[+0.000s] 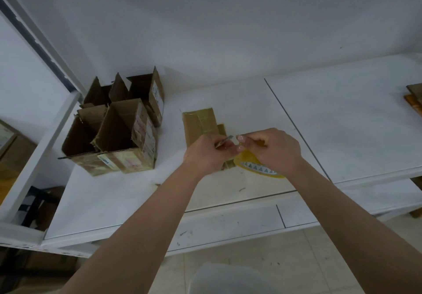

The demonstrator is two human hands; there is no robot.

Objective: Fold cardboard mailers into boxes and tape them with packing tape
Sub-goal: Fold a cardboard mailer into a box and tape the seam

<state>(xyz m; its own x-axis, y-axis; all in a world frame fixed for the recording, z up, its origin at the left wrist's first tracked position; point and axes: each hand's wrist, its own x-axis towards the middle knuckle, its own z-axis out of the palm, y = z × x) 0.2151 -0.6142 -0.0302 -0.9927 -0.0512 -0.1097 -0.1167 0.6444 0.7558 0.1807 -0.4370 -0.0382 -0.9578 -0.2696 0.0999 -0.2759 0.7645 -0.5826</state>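
Taped mailer box lies flat on the white desk, just beyond your hands, glossy tape across its top. Your left hand hovers over its near end, fingers curled, pinching a small thin grey-tipped object; what it is, cannot tell. Your right hand grips the yellow tape roll, fingers curled round its upper rim, thumb and forefinger tips meeting the left hand's. Roll sits tilted at the box's near right corner. Left of the box, well apart: a cluster of open cardboard boxes, flaps up.
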